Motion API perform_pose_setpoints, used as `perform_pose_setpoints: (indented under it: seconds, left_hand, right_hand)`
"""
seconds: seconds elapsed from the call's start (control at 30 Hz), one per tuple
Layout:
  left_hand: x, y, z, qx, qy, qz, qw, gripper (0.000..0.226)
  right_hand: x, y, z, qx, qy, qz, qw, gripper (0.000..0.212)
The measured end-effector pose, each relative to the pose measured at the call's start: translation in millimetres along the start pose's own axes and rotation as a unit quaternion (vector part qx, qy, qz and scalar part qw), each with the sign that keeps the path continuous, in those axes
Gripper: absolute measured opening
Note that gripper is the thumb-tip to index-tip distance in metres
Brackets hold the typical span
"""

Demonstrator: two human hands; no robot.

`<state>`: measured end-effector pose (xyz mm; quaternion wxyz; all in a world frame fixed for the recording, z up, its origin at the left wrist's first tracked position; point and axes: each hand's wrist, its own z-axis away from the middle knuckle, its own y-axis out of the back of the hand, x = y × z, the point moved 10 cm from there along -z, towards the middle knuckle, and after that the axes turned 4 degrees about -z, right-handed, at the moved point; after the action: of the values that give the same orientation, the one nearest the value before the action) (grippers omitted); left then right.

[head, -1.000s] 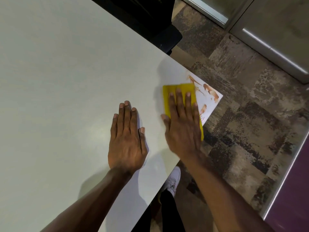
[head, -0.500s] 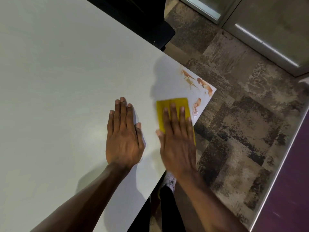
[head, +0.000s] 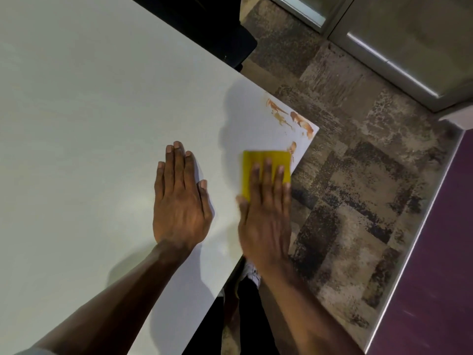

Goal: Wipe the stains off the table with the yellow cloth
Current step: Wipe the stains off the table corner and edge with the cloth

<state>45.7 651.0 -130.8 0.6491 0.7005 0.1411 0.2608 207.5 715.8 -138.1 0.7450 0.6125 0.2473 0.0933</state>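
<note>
Tabletop (head: 89,124): smooth, matte, off-white slab with straight edges meeting in a sharp corner at about 2 o'clock from the hands; surface plain, faintly sheened where light falls. Stains (head: 294,119): orange-brown smears, streaky and thin, clustered along that corner, with one smaller blot just beside the cloth's far right corner. Yellow cloth (head: 258,160): flat, folded rectangle, mustard yellow, soft with a shallow crease running lengthwise; it lies on the tabletop at the right-hand edge, at 7 o'clock from the main smears and apart from them. Right hand (head: 266,216): pressed palm-down on the near half of the cloth, fingers straight and together, no grip closed around the fabric; its outline is slightly blurred and its outer side overhangs the edge. Left hand (head: 179,201): laid flat on bare tabletop at 9 o'clock from the cloth, fingers extended, thumb out, holding nothing, near the right hand without touching it. Floor (head: 358,201): carpet tiles in mottled brown, grey and black patches, rough-looking. Dark chair (head: 217,26): black, at 12 o'clock beyond the far edge. White shoe (head: 252,272): partly visible under the right wrist, below the tabletop edge.
</note>
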Motion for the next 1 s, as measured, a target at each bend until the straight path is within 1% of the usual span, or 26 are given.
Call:
perform_pose_setpoints:
  seconds: [0.07,0.13,0.2,0.37,0.47,0.57,0.7,0.8,0.87,1.0]
  left_hand:
    - [0.1,-0.5,1.6,-0.001,-0.002,0.002,1.000,0.065]
    - [-0.2,-0.8,2.0,0.000,-0.003,0.003,1.000,0.065]
    - [-0.6,-0.9,2.1,0.003,-0.005,0.007,1.000,0.065]
    - [-0.3,-0.4,1.9,0.008,-0.005,0.001,1.000,0.065]
    - [-0.3,-0.9,0.9,0.007,-0.007,-0.003,1.000,0.065]
    - [0.8,0.4,1.3,0.009,-0.012,-0.001,1.000,0.065]
    - [0.8,0.3,2.4,0.011,-0.016,0.003,1.000,0.066]
    - [0.4,-0.3,2.8,0.014,-0.016,0.001,1.000,0.066]
    - [0.7,-0.6,2.7,0.014,-0.018,-0.001,1.000,0.066]
    - [1.4,-0.6,1.9,0.015,-0.014,-0.004,1.000,0.066]
  right_hand:
    - [26.7,8.6,-42.8,0.039,-0.081,-0.023,0.996,0.068]
    - [41.0,11.2,-67.8,0.056,-0.121,-0.038,0.990,0.071]
    - [35.8,10.4,-62.1,0.057,-0.111,-0.022,0.992,0.074]
    - [-17.2,-3.2,29.9,0.004,-0.047,-0.022,0.999,0.075]
    - [-29.0,-6.2,54.8,0.004,-0.025,-0.012,1.000,0.077]
    - [-7.0,-2.8,18.4,0.009,-0.034,-0.010,0.999,0.075]
    - [41.9,11.7,-59.3,0.056,-0.093,-0.033,0.994,0.078]
    - [46.3,13.7,-69.3,0.061,-0.099,-0.041,0.992,0.079]
    - [28.6,10.5,-42.8,0.043,-0.081,-0.043,0.995,0.077]
    - [-15.0,-2.7,40.2,-0.017,-0.021,-0.044,0.999,0.077]
